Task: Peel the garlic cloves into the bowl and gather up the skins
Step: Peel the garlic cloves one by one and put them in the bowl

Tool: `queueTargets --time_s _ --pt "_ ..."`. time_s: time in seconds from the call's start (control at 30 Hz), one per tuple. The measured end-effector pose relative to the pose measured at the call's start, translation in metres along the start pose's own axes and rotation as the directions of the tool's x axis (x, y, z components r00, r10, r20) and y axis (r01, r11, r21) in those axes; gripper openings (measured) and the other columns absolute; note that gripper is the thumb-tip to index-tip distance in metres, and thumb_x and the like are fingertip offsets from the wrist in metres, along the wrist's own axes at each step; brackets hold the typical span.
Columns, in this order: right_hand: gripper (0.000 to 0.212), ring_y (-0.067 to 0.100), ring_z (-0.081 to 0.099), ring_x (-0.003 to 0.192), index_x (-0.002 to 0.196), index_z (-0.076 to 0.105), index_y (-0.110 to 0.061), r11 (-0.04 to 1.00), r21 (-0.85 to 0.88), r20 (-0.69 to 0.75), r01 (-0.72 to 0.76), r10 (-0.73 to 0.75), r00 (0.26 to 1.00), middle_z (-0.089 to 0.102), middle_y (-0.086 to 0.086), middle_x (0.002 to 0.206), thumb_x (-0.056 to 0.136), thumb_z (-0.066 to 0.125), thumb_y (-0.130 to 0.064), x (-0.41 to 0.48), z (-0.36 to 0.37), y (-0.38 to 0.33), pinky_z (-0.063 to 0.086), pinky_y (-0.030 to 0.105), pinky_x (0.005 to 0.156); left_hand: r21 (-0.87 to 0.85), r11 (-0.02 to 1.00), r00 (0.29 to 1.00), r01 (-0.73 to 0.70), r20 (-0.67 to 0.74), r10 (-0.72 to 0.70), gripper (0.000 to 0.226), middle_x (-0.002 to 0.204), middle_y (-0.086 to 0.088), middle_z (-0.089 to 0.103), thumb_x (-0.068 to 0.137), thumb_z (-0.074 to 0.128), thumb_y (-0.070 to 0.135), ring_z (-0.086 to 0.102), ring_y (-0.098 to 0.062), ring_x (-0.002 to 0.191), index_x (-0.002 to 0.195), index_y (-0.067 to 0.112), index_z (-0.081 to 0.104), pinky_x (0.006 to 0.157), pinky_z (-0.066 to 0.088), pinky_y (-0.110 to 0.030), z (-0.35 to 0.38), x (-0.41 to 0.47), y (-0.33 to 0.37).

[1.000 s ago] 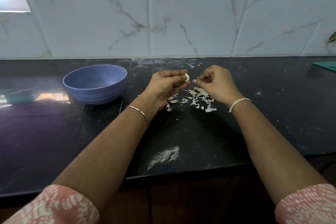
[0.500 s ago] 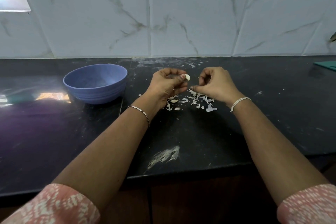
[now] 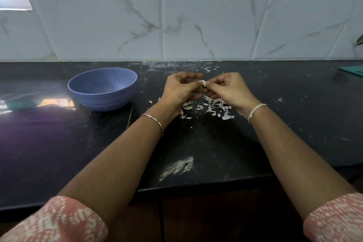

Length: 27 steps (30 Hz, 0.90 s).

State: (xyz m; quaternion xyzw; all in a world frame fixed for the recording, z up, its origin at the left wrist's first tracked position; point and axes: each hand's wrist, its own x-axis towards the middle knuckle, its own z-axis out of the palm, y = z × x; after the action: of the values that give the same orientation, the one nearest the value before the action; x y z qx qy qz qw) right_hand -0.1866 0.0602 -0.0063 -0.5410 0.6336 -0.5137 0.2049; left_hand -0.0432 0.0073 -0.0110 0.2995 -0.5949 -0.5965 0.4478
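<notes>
A small pale garlic clove (image 3: pixel 203 83) is pinched between the fingertips of both hands above the black counter. My left hand (image 3: pixel 181 89) holds it from the left with curled fingers. My right hand (image 3: pixel 225 89) meets it from the right, thumb and fingers closed on the clove's end. Under the hands lies a scatter of white garlic skins (image 3: pixel 210 107). A blue bowl (image 3: pixel 102 89) stands to the left of my left hand; no cloves are visible inside it from this angle.
The black stone counter (image 3: pixel 216 143) runs to a white tiled wall behind. A pale smear (image 3: pixel 177 167) marks the counter near its front edge. A teal object (image 3: pixel 353 69) lies at the far right edge.
My right hand, which had pulled away from the clove and dropped toward the skins, has come back up and now pinches the clove together with my left hand.
</notes>
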Motion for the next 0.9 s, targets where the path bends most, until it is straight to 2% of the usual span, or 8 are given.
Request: queueTargets --time_s 0.13,0.27,0.43,0.57,0.63,0.9 --pt "0.009 0.006 0.064 0.06 0.074 0.073 -0.019 0.937 -0.333 -0.112 0.106 -0.151 0.982 0.07 -0.004 0.066 0.083 0.073 -0.022 0.0003 0.0004 0.0007 0.05 0.019 0.06 0.228 0.971 0.996 -0.07 -0.035 0.08 0.008 0.077 -0.002 0.069 0.084 0.074 0.007 0.066 -0.013 0.067 0.091 0.01 0.074 0.068 0.06 -0.032 0.0022 0.0035 -0.0033" --pt "0.008 0.016 0.07 0.067 0.076 0.074 -0.019 0.931 -0.341 -0.093 0.134 -0.175 0.98 0.072 0.0 0.068 0.082 0.074 -0.024 -0.0012 -0.0018 -0.001 0.057 0.028 0.066 0.284 0.955 0.995 -0.085 -0.033 0.098 0.011 0.077 0.0 0.068 0.085 0.074 0.007 0.066 -0.011 0.068 0.095 0.008 0.074 0.07 0.062 -0.034 0.0024 0.0049 -0.0041" --pt "0.007 0.017 0.071 0.068 0.075 0.074 -0.018 0.931 -0.34 -0.08 0.133 -0.17 0.982 0.072 0.001 0.067 0.081 0.073 -0.021 -0.0003 -0.003 0.0 0.06 0.036 0.072 0.286 0.954 0.995 -0.094 -0.014 0.102 0.009 0.08 -0.002 0.068 0.086 0.073 0.005 0.065 -0.011 0.071 0.093 0.01 0.074 0.069 0.061 -0.032 0.0011 0.0049 -0.0059" --pt "0.009 0.019 0.072 0.069 0.074 0.073 -0.016 0.989 -0.139 -0.056 0.059 -0.067 0.996 0.073 0.003 0.069 0.082 0.073 -0.016 -0.0004 -0.0026 -0.0015 0.061 0.041 0.074 0.252 0.964 0.996 -0.088 -0.009 0.093 0.011 0.08 -0.003 0.065 0.087 0.072 0.006 0.062 -0.009 0.068 0.087 0.017 0.072 0.063 0.06 -0.029 0.0006 0.0055 -0.0051" --pt "0.009 0.02 0.073 0.071 0.073 0.073 -0.016 0.995 -0.094 -0.039 0.045 -0.049 0.998 0.074 0.004 0.071 0.082 0.075 -0.016 -0.0014 -0.0034 -0.0025 0.061 0.042 0.076 0.238 0.968 0.996 -0.084 -0.004 0.088 0.012 0.082 -0.003 0.064 0.088 0.071 0.006 0.061 -0.008 0.067 0.087 0.018 0.071 0.061 0.059 -0.029 0.0009 0.0057 -0.0053" --pt "0.007 0.016 0.072 0.067 0.074 0.076 -0.016 0.969 -0.231 -0.054 0.09 -0.105 0.993 0.073 0.001 0.067 0.079 0.076 -0.02 -0.0012 -0.0051 -0.0006 0.061 0.041 0.073 0.231 0.97 0.997 -0.071 0.012 0.07 0.012 0.08 -0.002 0.064 0.086 0.073 0.009 0.062 -0.007 0.066 0.083 0.02 0.072 0.064 0.059 -0.031 0.0006 0.0057 -0.0074"
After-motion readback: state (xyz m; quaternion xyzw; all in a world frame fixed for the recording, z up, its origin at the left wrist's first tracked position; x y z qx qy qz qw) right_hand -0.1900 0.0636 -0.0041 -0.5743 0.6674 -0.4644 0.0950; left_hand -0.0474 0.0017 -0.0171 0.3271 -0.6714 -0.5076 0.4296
